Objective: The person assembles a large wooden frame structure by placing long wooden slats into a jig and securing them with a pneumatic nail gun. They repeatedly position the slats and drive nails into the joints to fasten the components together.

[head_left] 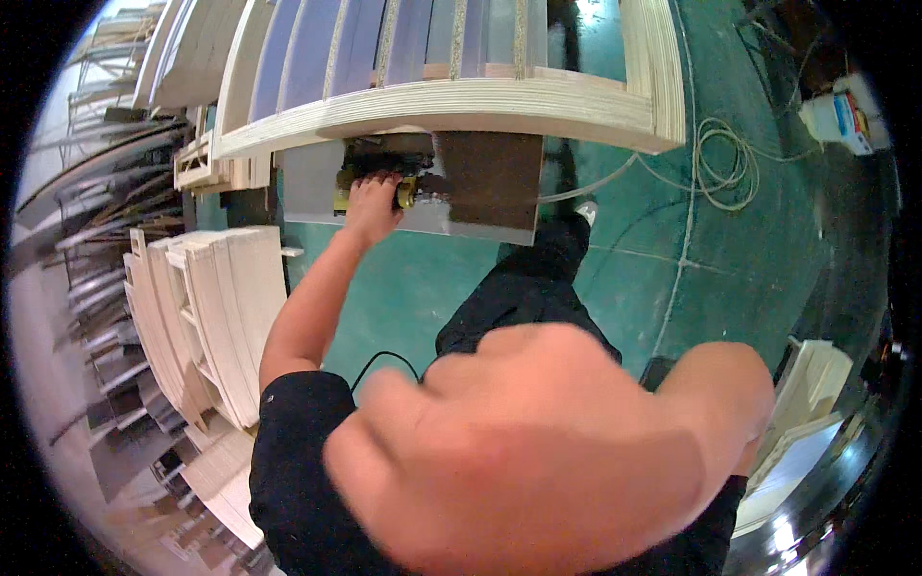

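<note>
My left hand [373, 204] reaches out over a board [495, 187] below the near rail of a pale wooden frame [432, 106]. Its fingers are bent over a yellow and black object [407, 192], whose kind I cannot make out. Dark items [389, 154] lie just beyond the fingertips, partly in the rail's shadow. Very close to the camera, my right hand [538, 451] is large and blurred, with its fingers curled in. Whatever it holds, if anything, is hidden.
Pale wooden panels [216, 307] stand stacked at the left, before racks of long stock [106, 336]. A coiled hose [725, 173] lies on the green floor [634, 298] at the right. A white container [836, 123] sits farther right, and more wooden parts [802, 422] stand at the lower right.
</note>
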`<state>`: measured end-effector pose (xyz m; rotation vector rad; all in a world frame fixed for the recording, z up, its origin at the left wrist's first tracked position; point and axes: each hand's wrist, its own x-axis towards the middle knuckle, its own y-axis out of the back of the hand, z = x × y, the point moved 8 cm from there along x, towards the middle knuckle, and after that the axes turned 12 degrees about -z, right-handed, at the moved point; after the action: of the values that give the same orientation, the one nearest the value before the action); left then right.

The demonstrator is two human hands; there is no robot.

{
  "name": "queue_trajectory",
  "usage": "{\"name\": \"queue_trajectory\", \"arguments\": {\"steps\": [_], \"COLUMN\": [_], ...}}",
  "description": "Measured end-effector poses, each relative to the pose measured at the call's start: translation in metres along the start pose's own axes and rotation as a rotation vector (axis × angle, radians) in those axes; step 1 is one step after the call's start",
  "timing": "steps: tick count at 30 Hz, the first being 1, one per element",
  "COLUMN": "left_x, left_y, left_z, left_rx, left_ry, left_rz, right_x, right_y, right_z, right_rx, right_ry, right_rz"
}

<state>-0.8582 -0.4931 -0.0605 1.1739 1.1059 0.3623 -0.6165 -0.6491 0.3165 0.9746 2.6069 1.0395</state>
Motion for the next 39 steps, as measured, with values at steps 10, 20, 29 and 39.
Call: {"name": "queue_trajectory", "arguments": {"steps": [10,20,29,39], "left_x": [-0.025,0.008,0.181,0.385], "left_y": [0.032,0.121,0.19,0.357], "left_z": [0.074,0.408,0.632,0.715], "left_rx": [-0.278,-0.605,-0.58,-0.325], "left_ry": [-0.073,-0.181,-0.411,-0.618], "left_rz": [-0.077,-0.359,-0.284,0.189], "right_x": [-0.134,-0.283,-0.42,-0.532], "right_y": [0.065,0.015,0.067,0.235], "right_z": [0.064,0.298,0.442,0.6], "right_rx": [0.146,0.024,-0.249,-0.259], "right_ry": [-0.087,-0.286,-0.684,-1.031], "right_rz": [-0.074,-0.128,-0.49,-0.288]}}
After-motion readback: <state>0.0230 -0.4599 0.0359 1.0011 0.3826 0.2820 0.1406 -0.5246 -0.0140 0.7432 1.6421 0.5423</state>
